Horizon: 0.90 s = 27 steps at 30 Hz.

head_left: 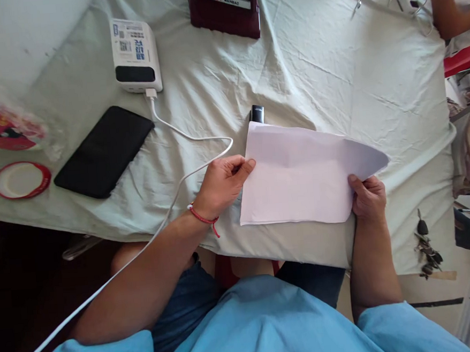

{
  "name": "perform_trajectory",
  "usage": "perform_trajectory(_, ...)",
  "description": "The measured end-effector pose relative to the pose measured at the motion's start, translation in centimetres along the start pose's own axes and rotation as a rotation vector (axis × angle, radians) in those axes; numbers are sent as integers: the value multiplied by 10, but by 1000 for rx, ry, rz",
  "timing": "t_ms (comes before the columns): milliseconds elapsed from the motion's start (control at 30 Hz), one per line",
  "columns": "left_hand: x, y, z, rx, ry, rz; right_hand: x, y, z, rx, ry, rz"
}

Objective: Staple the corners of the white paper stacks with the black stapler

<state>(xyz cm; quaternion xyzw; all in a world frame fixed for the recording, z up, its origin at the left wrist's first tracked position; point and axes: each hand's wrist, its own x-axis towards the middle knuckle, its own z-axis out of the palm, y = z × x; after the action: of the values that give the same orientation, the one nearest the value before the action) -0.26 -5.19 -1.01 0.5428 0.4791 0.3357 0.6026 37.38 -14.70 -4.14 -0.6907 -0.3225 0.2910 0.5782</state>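
White paper [295,177]: between both hands. Left hand [223,185]: pinches left edge. Right hand [368,196]: grips right edge below curled corner. Black stick [257,114]: beyond left hand, partly covered by paper. White cable [189,174]: bends close beside left hand. Black pouch [104,153]: farther left. Keys [427,248]: right of right hand.

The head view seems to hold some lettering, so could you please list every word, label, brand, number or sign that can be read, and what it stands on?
"WANBAO", last letter slightly blurred: dark red device.
Blue characters and square codes, too blurred to read: label on the white device.
Small marks, unreadable: red-rimmed ring.
Tiny pale lettering, unreadable: black object behind the paper.
None visible: paper.
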Motion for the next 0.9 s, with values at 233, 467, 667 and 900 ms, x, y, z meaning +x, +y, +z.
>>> perform_trajectory(233,-1,1,5,70,-145,-43,8,0,2,48,159,-96)
perform_trajectory(467,-1,4,7,122,-10,33,4,-5,10,44,111,-101)
perform_trajectory(667,1,-3,8,83,-168,-5,6,-8,11,107,137,-91)
perform_trajectory(900,1,-1,9,139,-90,12,9,-1,7,97,165,-85)
